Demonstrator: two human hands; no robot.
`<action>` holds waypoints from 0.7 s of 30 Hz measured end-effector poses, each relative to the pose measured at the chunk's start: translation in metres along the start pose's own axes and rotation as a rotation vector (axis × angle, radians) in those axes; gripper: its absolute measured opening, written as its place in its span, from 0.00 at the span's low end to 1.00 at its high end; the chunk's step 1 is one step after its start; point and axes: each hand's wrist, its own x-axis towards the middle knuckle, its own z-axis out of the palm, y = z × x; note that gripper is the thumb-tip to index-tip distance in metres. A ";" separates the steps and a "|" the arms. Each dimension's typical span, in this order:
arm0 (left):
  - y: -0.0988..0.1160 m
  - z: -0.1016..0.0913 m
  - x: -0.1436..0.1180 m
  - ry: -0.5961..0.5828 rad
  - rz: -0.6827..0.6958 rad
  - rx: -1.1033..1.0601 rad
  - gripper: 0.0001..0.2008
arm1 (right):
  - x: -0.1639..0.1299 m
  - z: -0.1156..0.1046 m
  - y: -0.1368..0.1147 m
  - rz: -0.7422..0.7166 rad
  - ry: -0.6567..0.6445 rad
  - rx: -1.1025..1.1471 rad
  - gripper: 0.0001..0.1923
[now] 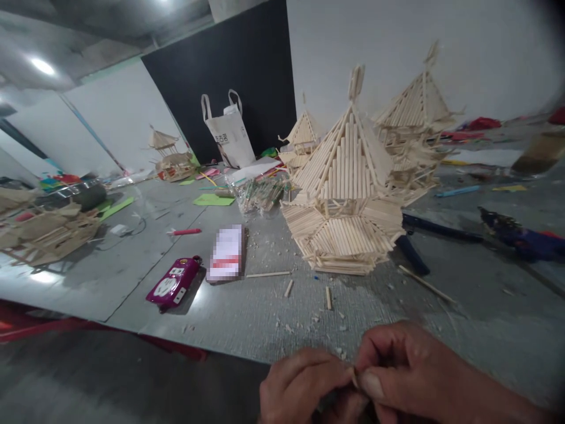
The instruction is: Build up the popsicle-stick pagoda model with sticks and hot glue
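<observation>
My left hand (300,386) and my right hand (397,368) meet at the bottom edge of the view, fingertips pinched together on a small wooden stick piece (354,376), mostly hidden by the fingers. Just beyond them stands a pagoda model made of wooden sticks (346,194) on the grey table (132,277). Short stick offcuts (328,297) and a longer stick (267,274) lie between the model and my hands.
Two more stick pagodas (419,129) (302,138) stand behind the first, others at the left (44,232) (170,156). A magenta device (173,284), a blurred card (226,252), a bag of sticks (260,194), a white tote bag (229,132) and dark blue tools (521,235) are around.
</observation>
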 end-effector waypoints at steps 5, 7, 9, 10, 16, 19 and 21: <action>-0.003 0.004 0.002 0.021 0.010 -0.031 0.09 | -0.002 0.003 0.002 0.035 0.048 0.029 0.12; -0.003 0.005 0.005 -0.007 0.002 -0.071 0.08 | -0.003 0.004 0.002 0.071 0.056 0.135 0.11; -0.003 0.005 0.006 -0.026 -0.019 -0.141 0.06 | -0.003 0.004 0.001 0.099 0.044 0.241 0.11; -0.005 0.005 0.007 -0.028 -0.028 -0.173 0.05 | -0.003 0.004 0.001 0.103 0.044 0.283 0.12; -0.013 0.009 0.012 -0.007 0.053 -0.259 0.07 | 0.000 0.000 0.002 0.092 0.027 0.362 0.17; -0.014 0.011 0.014 0.037 0.063 -0.292 0.06 | 0.000 0.001 0.002 0.089 0.043 0.348 0.17; -0.012 0.012 0.014 0.035 0.053 -0.311 0.05 | 0.000 0.001 0.003 0.098 0.050 0.329 0.16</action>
